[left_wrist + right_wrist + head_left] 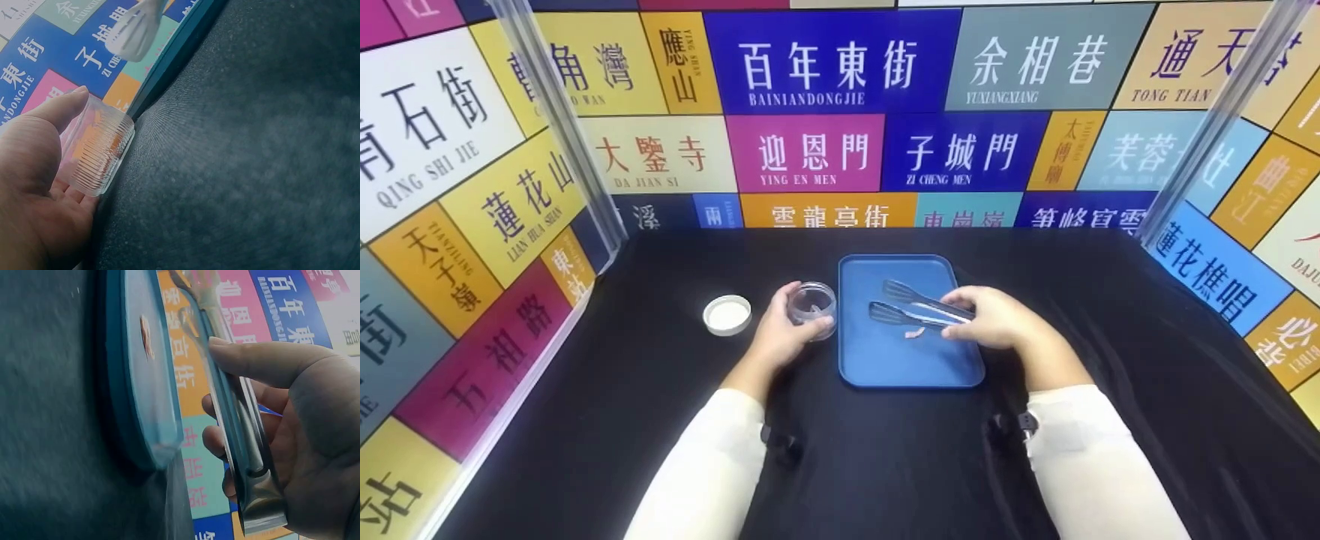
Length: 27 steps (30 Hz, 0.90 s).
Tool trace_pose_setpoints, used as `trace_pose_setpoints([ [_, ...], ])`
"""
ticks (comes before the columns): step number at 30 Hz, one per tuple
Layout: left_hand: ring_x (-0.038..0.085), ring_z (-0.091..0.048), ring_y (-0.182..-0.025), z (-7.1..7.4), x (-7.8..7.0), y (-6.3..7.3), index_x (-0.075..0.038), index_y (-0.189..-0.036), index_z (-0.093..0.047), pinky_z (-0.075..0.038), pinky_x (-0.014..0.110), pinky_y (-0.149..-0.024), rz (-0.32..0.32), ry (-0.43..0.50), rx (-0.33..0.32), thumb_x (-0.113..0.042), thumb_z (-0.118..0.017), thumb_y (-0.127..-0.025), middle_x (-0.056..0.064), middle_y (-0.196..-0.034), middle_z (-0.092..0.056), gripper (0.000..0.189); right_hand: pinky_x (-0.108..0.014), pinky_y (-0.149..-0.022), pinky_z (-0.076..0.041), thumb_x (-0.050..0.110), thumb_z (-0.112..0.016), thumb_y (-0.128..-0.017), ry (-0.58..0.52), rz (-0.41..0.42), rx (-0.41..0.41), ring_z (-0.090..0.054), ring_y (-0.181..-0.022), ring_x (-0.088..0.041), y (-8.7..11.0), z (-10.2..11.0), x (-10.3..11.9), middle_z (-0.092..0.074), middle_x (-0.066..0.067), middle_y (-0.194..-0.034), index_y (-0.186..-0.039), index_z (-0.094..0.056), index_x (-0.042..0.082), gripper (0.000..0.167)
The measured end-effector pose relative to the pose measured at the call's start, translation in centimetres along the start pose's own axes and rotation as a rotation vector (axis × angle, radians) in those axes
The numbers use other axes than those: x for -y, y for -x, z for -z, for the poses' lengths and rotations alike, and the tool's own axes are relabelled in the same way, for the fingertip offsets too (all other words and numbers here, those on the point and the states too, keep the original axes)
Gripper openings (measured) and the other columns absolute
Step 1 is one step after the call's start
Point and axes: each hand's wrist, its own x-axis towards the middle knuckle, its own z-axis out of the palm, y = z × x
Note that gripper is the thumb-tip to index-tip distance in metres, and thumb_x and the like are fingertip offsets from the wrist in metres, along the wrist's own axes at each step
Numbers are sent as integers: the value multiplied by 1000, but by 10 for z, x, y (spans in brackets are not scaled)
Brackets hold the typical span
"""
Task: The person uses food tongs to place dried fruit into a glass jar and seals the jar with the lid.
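My left hand (786, 330) grips a small clear jar (814, 309) by its sides, thumb across the near side; a small pale piece shows inside it. The jar stands just left of a blue tray (907, 367). Over the tray's right part, my right hand (988, 319) holds a pair of metal tongs (242, 410) between thumb and fingers. Their dark slotted tips (889, 313) point left and are spread apart with nothing between them. A small pinkish-brown strip (915, 332) lies on the tray, close below the tongs.
A round white lid (727, 315) lies on the black cloth (877, 465) to the left of the jar. Upright panels with coloured place-name signs (825, 64) close in the table at the back and both sides, with clear posts (559, 127) at the corners.
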Motion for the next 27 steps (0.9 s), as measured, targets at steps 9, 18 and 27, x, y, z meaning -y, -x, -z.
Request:
trace_pose_setpoints([
  [9,30,-54,-149,0,0,0,-13,-161,-42,-39,45,-128,-5,-16,-3,-30,-91,-85,14,-160,-56,93,-52,-102,-51,34,-88,-86,48,-49,71,-66,-105,-29,9,18,-20,-75,-16,-120,-136,-71,10,58],
  [18,31,-54,-148,1,0,0,-13,-161,-42,-39,45,-129,-9,-17,-3,-30,-91,-85,14,-160,-56,93,-59,-108,-49,35,-89,-86,43,-99,92,-66,-110,-31,16,29,-26,-75,-14,-121,-134,-72,13,55],
  [27,31,-55,-147,1,-3,2,-13,-161,-41,-40,45,-128,-1,-10,2,-31,-91,-84,14,-159,-56,93,-60,-105,-49,32,-89,-85,31,-122,133,-64,-111,-32,22,36,-27,-75,-13,-120,-131,-74,14,52],
])
